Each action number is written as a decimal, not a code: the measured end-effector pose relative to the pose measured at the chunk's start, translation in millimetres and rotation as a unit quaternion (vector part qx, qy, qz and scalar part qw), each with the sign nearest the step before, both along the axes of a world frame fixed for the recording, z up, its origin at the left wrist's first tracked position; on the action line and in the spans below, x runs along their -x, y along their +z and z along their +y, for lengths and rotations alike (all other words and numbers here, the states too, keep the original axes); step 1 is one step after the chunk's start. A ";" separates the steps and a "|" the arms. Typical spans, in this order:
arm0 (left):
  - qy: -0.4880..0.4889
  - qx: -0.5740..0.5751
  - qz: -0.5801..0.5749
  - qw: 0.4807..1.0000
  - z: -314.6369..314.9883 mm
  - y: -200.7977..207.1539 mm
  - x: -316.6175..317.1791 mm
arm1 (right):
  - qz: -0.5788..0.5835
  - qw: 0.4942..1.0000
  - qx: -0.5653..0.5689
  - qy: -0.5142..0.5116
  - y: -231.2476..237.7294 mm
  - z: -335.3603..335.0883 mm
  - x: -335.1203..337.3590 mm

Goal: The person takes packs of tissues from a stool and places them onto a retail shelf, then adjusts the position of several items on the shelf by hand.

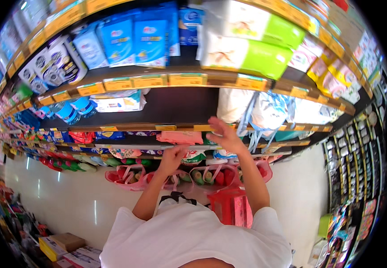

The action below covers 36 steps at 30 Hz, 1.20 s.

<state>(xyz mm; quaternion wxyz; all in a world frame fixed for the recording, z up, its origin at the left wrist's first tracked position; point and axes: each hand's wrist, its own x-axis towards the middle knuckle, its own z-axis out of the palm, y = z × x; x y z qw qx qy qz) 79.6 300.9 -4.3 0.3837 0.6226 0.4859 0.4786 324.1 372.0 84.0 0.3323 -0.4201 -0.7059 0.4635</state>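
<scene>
Head view: both bare hands are raised before a store shelf [175, 117] of dark boards edged with yellow labels. The left hand [173, 159] has bent fingers just below a pink packet [180, 137]; whether its grip is closed on anything I cannot tell. The right hand [223, 136] holds nothing, its grip open with fingers spread, close to a white bundle [234, 105].

The pink packet is soft-looking, low and roughly rectangular, and lies on a lower shelf level. Its long axis runs left to right along the board, with a long side facing the person. The white bundle, smooth and rounded, sits one level higher; beside it on the right is a puffy white-and-blue bag [270, 111] with flat blue straps [252, 134] trailing down over the shelf edge.

Left on that same level are a flat white pack [120, 102] and blue bottles [70, 111]. Above stand upright, glossy blue pouches [151, 42] and stacked green-and-white packs [269, 57]. Pink bags [126, 177] with red and green contents line the shelf's foot. A shiny red box-shaped bag [229, 209] is partly hidden by the right forearm and white shirt [193, 234]. The right forearm also crosses in front of the lower levels.
</scene>
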 end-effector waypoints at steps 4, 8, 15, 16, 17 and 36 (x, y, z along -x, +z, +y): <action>0.074 -0.036 0.017 0.996 53.2 61.9 40.0 | 0.161 0.973 0.066 -0.153 5.4 74.3 42.5; 0.131 -0.186 -0.092 0.969 126.0 60.8 75.8 | 0.090 0.966 -0.048 -0.237 7.0 150.7 67.5; 0.086 -0.113 0.147 0.979 208.3 104.5 76.2 | 0.059 0.932 -0.102 -0.344 -10.2 183.7 56.4; 0.100 -0.228 0.099 0.964 230.5 87.3 79.2 | 0.050 0.934 -0.108 -0.337 -8.8 189.0 62.0; 0.120 -0.340 0.047 0.932 253.5 68.4 85.8 | 0.046 0.938 -0.116 -0.324 -7.9 197.7 73.1; 0.336 -0.406 0.123 0.841 65.4 116.6 44.5 | 0.015 0.937 -0.205 -0.281 23.4 109.6 117.7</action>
